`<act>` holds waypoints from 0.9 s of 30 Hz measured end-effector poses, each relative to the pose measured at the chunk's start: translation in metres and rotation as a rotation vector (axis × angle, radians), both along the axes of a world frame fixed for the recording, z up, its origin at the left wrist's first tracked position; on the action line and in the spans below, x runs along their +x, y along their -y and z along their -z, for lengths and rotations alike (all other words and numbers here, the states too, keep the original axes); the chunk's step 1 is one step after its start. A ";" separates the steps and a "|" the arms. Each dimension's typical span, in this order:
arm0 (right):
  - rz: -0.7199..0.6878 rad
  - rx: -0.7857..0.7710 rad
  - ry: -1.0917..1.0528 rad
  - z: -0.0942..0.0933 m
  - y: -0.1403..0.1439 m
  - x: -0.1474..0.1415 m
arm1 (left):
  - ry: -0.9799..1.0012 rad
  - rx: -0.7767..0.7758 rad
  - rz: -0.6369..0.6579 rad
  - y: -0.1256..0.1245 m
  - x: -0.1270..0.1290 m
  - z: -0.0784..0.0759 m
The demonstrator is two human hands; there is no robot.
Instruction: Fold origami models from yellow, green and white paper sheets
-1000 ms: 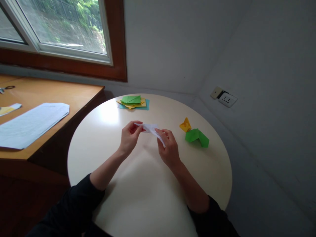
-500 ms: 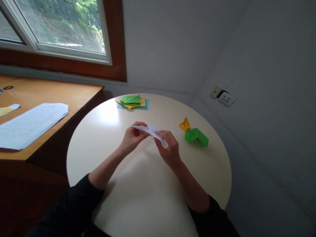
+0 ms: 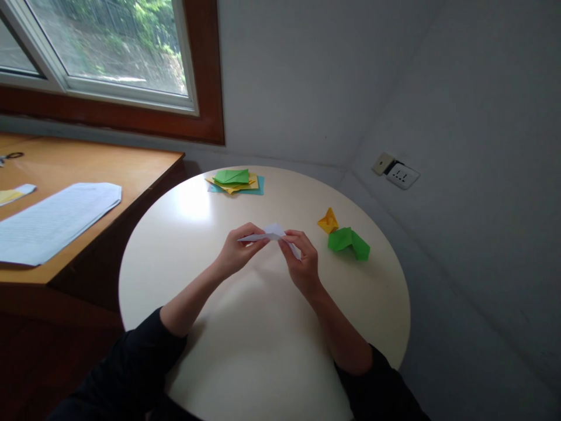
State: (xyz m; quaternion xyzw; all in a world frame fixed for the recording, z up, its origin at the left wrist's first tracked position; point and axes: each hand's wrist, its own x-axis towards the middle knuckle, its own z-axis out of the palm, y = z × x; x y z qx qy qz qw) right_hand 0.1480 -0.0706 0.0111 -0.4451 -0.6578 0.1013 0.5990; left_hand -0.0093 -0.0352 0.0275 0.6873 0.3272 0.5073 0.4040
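Observation:
A folded piece of white paper [image 3: 274, 230] is held between my two hands above the middle of the round table. My left hand [image 3: 239, 248] pinches its left part between thumb and fingers. On the other side, my right hand [image 3: 302, 257] pinches the right part, which slants down behind the fingers. Parts of the paper are hidden by both hands. To the right of my right hand lie a folded green paper [image 3: 349, 243] and a small folded yellow-orange paper [image 3: 328, 221].
The round white table [image 3: 245, 362] carries a stack of green, yellow and blue papers [image 3: 232, 180] at its far edge. At left, a wooden desk [image 3: 144, 161] holds white sheets [image 3: 61, 222] and scissors [image 3: 12, 156]. A wall socket [image 3: 402, 175] is at right.
My left hand has turned slightly and its fingers now pinch closer to the paper's middle. The white paper has tilted, its left part now more level. The other papers lie unmoved.

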 end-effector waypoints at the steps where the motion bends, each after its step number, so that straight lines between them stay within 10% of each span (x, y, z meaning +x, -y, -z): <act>1: 0.010 0.000 0.004 0.000 0.000 0.000 | 0.003 0.018 -0.014 0.001 0.001 0.000; 15: 0.304 0.050 0.116 -0.003 0.002 -0.001 | 0.078 0.052 -0.269 -0.001 0.003 0.013; 27: -0.079 -0.229 -0.183 0.011 -0.003 -0.001 | 0.127 0.094 -0.241 0.001 0.004 0.014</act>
